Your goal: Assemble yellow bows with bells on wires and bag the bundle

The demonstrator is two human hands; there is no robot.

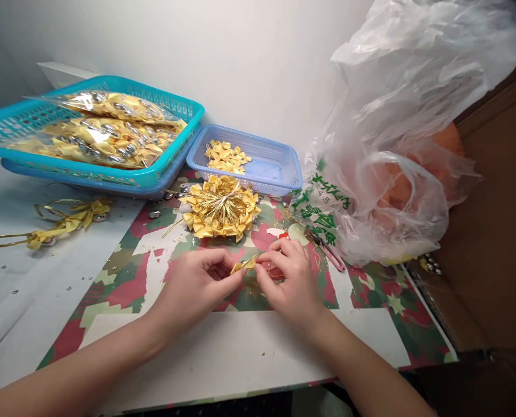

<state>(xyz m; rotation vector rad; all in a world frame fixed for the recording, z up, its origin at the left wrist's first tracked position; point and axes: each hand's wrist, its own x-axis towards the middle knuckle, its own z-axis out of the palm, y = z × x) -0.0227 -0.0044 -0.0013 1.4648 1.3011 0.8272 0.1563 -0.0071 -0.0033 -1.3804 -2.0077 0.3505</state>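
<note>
Between my two hands, low over the table, is a small yellow ribbon bow [244,266] with a thin gold strand along it. My left hand [205,275] pinches the bow's left end between thumb and fingertips. My right hand [289,275] pinches its right end, with the other fingers curled. Just beyond them lies a round bundle of yellow ribbon bows [220,207], their gold cords gathered at the middle under a pale tie. Partly behind my right fingers sits a small reddish clear dish [273,270].
A turquoise basket [171,156] with bagged bows and silver beads stands at left. A blue basket [284,168] holds loose bows. White plastic bags [396,191] fill the right side, beside pink-handled snips [333,258]. More bows on gold cord [66,223] lie left.
</note>
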